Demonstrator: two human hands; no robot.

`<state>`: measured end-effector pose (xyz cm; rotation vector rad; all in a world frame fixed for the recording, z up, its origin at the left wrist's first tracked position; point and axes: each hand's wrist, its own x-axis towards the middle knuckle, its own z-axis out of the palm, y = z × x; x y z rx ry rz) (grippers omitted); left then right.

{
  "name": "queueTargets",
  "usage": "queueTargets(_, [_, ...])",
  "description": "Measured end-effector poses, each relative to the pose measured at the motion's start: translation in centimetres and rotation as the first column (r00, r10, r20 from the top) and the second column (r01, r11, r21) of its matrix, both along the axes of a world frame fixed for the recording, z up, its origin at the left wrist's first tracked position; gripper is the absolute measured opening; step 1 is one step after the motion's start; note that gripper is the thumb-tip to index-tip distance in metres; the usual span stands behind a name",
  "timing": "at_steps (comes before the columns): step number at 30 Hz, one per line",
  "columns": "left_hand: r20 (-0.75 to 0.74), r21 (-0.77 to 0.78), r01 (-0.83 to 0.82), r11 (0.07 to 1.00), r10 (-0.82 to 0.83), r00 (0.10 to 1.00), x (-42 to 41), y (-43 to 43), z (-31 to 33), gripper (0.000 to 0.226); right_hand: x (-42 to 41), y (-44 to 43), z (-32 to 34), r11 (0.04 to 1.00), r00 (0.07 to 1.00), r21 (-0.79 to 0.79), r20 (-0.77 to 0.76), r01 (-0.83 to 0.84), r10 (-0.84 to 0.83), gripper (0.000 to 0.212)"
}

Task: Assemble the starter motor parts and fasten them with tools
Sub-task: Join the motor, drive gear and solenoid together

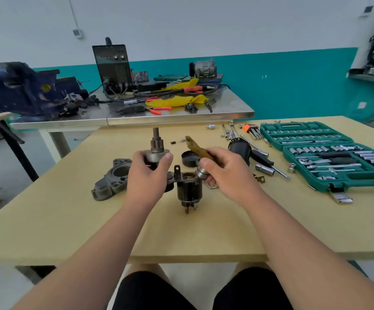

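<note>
My left hand grips the pinion drive, a grey cylinder with a toothed gear and shaft pointing up, held above the wooden table. My right hand pinches a small silver plunger and holds a brown, greasy lever that sticks up to the left. Between the hands stands the black solenoid with its bracket, terminals toward me. The grey nose housing lies left of it. A black cap lies behind the solenoid, and the black motor body lies to the right.
An open green socket set case fills the right side, with loose sockets, a screwdriver, hex keys and bits beside it. Behind stands a steel bench with a blue vise, a welder, yellow cloth and pliers.
</note>
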<state>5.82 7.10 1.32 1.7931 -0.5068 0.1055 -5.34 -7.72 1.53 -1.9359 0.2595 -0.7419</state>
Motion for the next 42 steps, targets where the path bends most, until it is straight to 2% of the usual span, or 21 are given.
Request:
queueTargets(2, [0.004,-0.085,-0.018,0.996,0.018,1.000,-0.8,0.8,-0.7,0.039,0.2,0.7,0.4,0.996,1.000,-0.086,-0.002,-0.024,0.024,0.010])
queueTargets(8, [0.033,-0.177,-0.033,0.984,0.039,0.999,-1.7,1.6,-1.5,0.040,1.0,1.8,1.8,0.934,0.996,-0.351,-0.081,-0.059,0.032,0.016])
queueTargets(12, [-0.004,-0.193,-0.022,0.981,0.022,1.000,-1.2,1.4,-1.8,0.033,0.9,1.4,2.3,0.912,0.990,-0.395,-0.119,-0.115,0.073,0.015])
queueTargets(15, [-0.056,-0.237,-0.021,0.971,0.008,0.998,-1.1,1.4,-2.2,0.040,0.7,0.5,3.1,0.908,0.990,-0.414,-0.143,-0.064,0.005,0.014])
queueTargets(17, [-0.068,-0.272,-0.024,0.962,0.006,0.998,-1.3,1.4,-2.1,0.044,0.5,-0.2,4.2,0.856,0.960,-0.497,-0.280,-0.145,0.001,0.008])
queueTargets(19, [-0.063,-0.294,-0.013,0.956,-0.006,0.998,-1.5,1.3,-1.9,0.034,0.4,-0.3,5.3,0.789,0.902,-0.552,-0.432,-0.272,0.009,0.010])
queueTargets(21, [-0.036,-0.299,0.018,0.954,-0.030,0.999,-1.8,1.3,-1.5,0.023,0.6,0.0,6.0,0.748,0.865,-0.572,-0.503,-0.337,0.006,0.011])
queueTargets(23, [-0.008,-0.293,0.049,0.955,-0.053,0.999,-2.1,1.3,-1.2,0.026,0.9,0.6,6.3,0.724,0.866,-0.600,-0.499,-0.339,-0.008,0.013])
queueTargets(26, [0.023,-0.272,0.079,0.959,-0.076,0.997,-2.5,1.3,-0.8,0.033,1.0,1.3,6.3,0.744,0.895,-0.592,-0.446,-0.308,0.016,0.016])
queueTargets(31, [0.028,-0.281,0.131,0.951,-0.128,0.991,-2.7,1.5,-0.3,0.028,0.7,1.6,6.8,0.763,0.924,-0.596,-0.383,-0.251,0.006,0.015])
queueTargets(35, [-0.050,-0.327,0.098,0.940,-0.120,0.991,-2.5,1.7,-0.5,0.035,-0.3,0.8,6.7,0.815,0.922,-0.535,-0.388,-0.223,-0.003,0.009])
queueTargets(39, [-0.166,-0.356,0.056,0.933,-0.123,0.979,-1.8,1.9,-1.4,0.027,0.4,1.7,5.5,0.831,0.918,-0.509,-0.396,-0.224,0.005,0.009])
queueTargets(42, [-0.242,-0.377,0.056,0.925,-0.157,0.958,-1.5,2.0,-1.8,0.023,1.2,2.4,4.6,0.829,0.936,-0.527,-0.351,-0.188,-0.011,0.017])
